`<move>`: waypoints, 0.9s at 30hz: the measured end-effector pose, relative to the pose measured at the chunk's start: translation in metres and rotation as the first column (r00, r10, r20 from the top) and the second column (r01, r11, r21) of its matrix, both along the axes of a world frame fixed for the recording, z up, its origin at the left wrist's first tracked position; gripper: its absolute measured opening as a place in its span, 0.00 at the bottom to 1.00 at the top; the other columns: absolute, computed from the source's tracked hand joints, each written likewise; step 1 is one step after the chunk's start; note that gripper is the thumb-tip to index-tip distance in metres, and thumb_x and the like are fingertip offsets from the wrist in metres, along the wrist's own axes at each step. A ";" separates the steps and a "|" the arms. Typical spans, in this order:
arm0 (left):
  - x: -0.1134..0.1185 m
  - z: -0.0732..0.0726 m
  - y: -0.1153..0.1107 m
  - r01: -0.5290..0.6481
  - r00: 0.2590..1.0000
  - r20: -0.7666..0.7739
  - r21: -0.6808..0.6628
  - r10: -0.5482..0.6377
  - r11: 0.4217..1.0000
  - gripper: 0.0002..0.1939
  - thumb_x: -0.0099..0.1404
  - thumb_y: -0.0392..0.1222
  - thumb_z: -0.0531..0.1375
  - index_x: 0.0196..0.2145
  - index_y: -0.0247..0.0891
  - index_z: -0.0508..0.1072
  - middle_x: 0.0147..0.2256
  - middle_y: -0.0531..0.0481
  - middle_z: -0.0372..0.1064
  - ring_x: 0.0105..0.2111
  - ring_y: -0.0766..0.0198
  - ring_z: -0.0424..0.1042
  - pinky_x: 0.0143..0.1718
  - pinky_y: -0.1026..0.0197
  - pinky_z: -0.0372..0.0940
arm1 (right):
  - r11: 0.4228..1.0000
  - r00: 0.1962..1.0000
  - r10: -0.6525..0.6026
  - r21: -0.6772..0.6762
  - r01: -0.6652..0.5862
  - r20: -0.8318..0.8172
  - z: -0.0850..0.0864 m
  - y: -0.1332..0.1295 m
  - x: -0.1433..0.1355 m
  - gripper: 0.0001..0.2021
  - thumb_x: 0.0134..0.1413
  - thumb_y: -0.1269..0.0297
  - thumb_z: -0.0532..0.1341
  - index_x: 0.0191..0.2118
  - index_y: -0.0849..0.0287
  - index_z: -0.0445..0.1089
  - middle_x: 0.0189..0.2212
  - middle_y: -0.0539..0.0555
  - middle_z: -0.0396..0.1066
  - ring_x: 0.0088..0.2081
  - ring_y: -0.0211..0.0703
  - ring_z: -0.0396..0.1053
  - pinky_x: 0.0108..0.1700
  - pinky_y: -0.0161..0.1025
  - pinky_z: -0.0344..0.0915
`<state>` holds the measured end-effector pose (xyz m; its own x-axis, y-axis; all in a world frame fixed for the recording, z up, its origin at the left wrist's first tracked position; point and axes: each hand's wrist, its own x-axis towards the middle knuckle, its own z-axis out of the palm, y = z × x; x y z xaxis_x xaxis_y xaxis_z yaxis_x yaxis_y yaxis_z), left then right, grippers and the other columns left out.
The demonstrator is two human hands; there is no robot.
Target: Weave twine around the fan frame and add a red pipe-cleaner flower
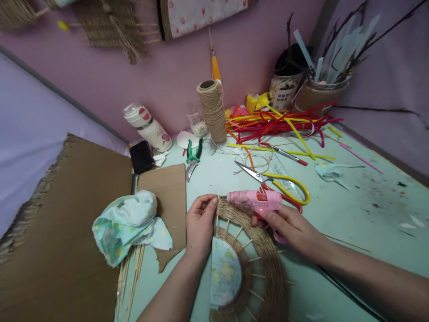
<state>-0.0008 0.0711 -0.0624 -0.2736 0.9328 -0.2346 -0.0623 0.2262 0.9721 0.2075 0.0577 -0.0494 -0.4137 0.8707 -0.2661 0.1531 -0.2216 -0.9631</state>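
A semicircular piece of wound twine (pixel 273 250) with thin wooden spokes and a floral cloth centre (pixel 226 270) lies at the bottom middle. My left hand (pixel 201 223) pinches the upper left end of its outer twine band, thumb and fingers closed together. A pink glue gun (pixel 264 201) with a small orange light is held in my right hand (pixel 291 226), its nozzle pointing left at that same end, close to my left fingertips. Yellow- and red-handled scissors (pixel 291 185) lie just beyond the gun.
Cardboard (pixel 100 197) and crumpled cloth (pixel 127 223) lie on the left. Green pruners (pixel 193 158), a twine spool (pixel 212 112), a bottle (pixel 149 127) and coloured pipe cleaners (pixel 278 125) stand or lie further back. A black cord (pixel 345 288) runs below my right forearm.
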 end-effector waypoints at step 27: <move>0.004 0.004 0.001 -0.009 0.994 -0.107 0.080 0.018 0.997 0.11 0.56 0.47 0.62 0.33 0.38 0.73 0.32 0.51 0.72 0.33 0.65 0.69 0.37 0.64 0.62 | 0.999 1.000 -0.010 0.039 0.009 0.008 0.006 -0.003 -0.004 0.21 0.59 0.47 0.48 0.33 0.62 0.65 0.21 0.46 0.56 0.20 0.31 0.53 0.21 0.30 0.50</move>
